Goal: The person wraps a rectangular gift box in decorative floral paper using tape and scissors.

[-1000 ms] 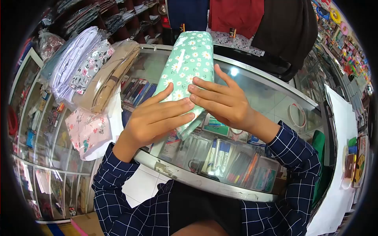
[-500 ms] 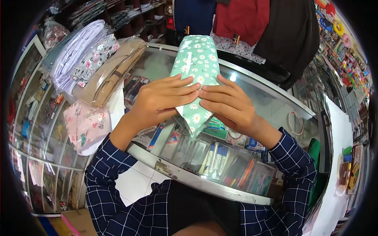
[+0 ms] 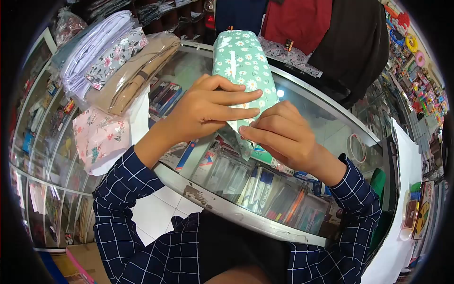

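A long parcel in green daisy-print wrapping paper (image 3: 244, 57) lies on the glass counter, its near end pointing towards me. My left hand (image 3: 205, 105) rests across the parcel's near part from the left, fingers stretched out over the paper. At the near end, my right hand (image 3: 286, 135) has its fingers curled in a pinch on the folded paper flap. Part of that flap is hidden behind the right fingers. A strip of shine runs along the parcel's top.
Pens and boxed stationery fill the glass display counter (image 3: 208, 201). Bagged folded clothes (image 3: 137, 78) and a pink floral cloth (image 3: 101, 137) sit at left. Dark and red garments (image 3: 298, 26) lie at the far edge. White sheets (image 3: 399, 189) are at right.
My right hand has gone from flat fingers on the paper to a pinch at the near end. The pointed flap there shows less of its daisy print. My left fingers have spread.
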Motion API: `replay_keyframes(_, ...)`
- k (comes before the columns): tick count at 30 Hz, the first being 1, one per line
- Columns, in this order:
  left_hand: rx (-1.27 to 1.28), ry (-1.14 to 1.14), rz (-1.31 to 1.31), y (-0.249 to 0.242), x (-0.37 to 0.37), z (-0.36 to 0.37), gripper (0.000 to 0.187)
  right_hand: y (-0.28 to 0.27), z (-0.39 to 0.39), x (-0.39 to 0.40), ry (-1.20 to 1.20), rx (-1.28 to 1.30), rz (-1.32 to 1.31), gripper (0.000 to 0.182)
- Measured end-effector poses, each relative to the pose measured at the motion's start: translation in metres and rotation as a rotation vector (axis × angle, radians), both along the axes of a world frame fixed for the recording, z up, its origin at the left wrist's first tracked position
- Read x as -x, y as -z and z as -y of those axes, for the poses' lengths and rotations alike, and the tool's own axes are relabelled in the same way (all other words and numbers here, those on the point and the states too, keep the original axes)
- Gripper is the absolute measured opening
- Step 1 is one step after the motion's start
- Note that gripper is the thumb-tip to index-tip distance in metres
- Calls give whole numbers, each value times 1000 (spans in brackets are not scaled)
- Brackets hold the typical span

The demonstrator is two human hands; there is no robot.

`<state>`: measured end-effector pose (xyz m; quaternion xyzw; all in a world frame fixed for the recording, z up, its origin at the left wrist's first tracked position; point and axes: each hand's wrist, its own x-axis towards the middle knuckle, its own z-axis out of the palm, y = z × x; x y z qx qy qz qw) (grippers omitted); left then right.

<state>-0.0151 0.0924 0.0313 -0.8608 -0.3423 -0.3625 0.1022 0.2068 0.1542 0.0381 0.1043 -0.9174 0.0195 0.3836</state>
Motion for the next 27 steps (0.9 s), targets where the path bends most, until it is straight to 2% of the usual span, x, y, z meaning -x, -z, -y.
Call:
replay_keyframes(3, 24, 11, 20, 1, 0, -3, 42, -10, 4, 0, 43, -11, 59, 36)
replay_keyframes(6, 69, 8, 37, 1, 3, -2, 42, -18, 6, 1, 12, 52, 47, 33)
replay_keyframes(9, 96, -1, 21, 0, 4, -2, 42, -14, 4, 0, 15, 7, -9, 31)
replay_keyframes(18, 48, 25, 44, -1, 2, 0, 51, -15, 8, 1, -20, 118, 17, 32)
replay_keyframes(27, 66, 23, 48, -1, 1, 1, 51, -13, 13, 2, -39, 152, -16, 30)
